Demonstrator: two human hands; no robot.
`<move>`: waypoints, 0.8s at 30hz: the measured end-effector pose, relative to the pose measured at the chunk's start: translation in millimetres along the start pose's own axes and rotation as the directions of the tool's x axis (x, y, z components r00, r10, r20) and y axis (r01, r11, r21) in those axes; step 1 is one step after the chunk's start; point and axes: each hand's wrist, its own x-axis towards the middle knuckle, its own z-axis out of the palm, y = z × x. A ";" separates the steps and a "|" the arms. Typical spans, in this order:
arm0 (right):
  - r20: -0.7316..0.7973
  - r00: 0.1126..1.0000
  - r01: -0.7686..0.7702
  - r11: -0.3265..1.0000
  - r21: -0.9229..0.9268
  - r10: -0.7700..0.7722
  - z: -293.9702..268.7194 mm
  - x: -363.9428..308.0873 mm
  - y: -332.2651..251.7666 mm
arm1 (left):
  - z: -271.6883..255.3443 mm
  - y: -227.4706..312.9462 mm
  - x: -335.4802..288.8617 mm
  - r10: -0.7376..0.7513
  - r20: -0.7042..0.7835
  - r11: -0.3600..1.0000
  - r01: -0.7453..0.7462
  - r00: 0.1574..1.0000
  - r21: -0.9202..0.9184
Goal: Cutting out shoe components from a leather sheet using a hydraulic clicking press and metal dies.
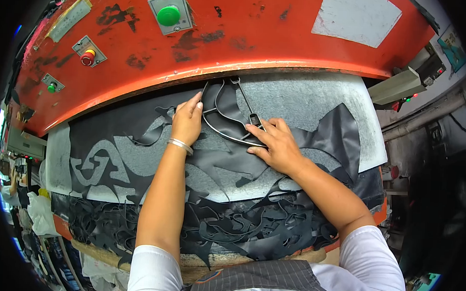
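black leather (115, 106) looks partly cut away, some left whole; near the board's (318, 92) far edge, my left hand (186, 123) and right hand (281, 149) hold the metal frame (220, 132).

**Black leather and orange-red steel**

The far machine panel (232, 46) was glossy orange-red, blotched with black scuffs. On it showed a large green button (168, 16) on a grey plate, a red knob (88, 59) with a yellow collar, a smaller green button (52, 87) at left and a whitish sheet (357, 18) at right. The tabletop (297, 101) was mottled grey, paling to white along its edges. The leather sheet (109, 116) was plain black, as were the near scraps (240, 226). The cutting die (221, 133) mixed dark metal with a bright silver edge. The bracelet (180, 146) was silvery, the sleeves (371, 261) white, the apron (258, 279) dark grey with pale pinstripes.
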 end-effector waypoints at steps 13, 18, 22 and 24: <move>0.208 0.924 -0.281 0.939 -0.197 0.320 -5.4 46.0 -48.3 | -72.6 54.0 -165.4 -0.002 0.115 1.000 0.000 0.993 0.011; 0.187 0.927 -0.303 0.943 -0.137 0.325 2.8 52.0 -40.4 | -78.7 65.7 -201.7 -0.123 0.111 0.981 0.138 0.986 -0.137; 0.255 0.961 -0.102 0.995 -0.020 0.104 -30.5 29.1 -28.6 | -81.2 73.2 -212.6 -0.107 0.082 0.979 0.120 0.991 -0.168; 0.335 0.942 -0.022 0.999 0.049 0.004 -50.0 13.1 -16.7 | -77.5 78.2 -204.6 -0.024 0.080 0.988 0.036 0.996 -0.152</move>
